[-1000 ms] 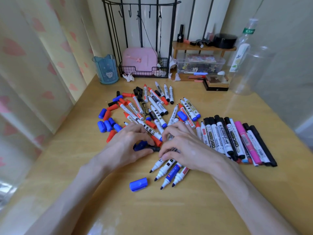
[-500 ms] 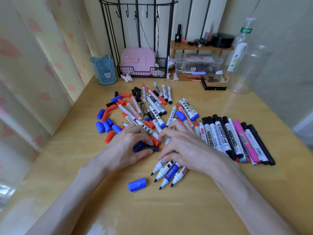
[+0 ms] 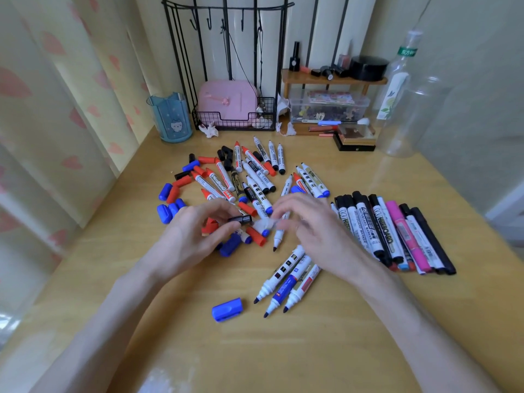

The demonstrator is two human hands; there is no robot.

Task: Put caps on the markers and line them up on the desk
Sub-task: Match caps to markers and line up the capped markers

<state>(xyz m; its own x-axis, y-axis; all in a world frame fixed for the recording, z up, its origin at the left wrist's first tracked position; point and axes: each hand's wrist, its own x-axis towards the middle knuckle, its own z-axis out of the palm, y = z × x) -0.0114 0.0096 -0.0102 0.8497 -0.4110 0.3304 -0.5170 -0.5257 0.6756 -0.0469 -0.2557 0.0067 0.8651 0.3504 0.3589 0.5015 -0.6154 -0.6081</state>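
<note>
The left grip pinches a black cap above the bench. The right grip is blurred, fingers curled; whether it holds anything cannot be told.

The marker at the right hand's nine o'clock is blurred; its grip cannot be told. Both forearms are cut off at six o'clock.

Capped markers lined right, uncapped markers heaped centrally.
</note>
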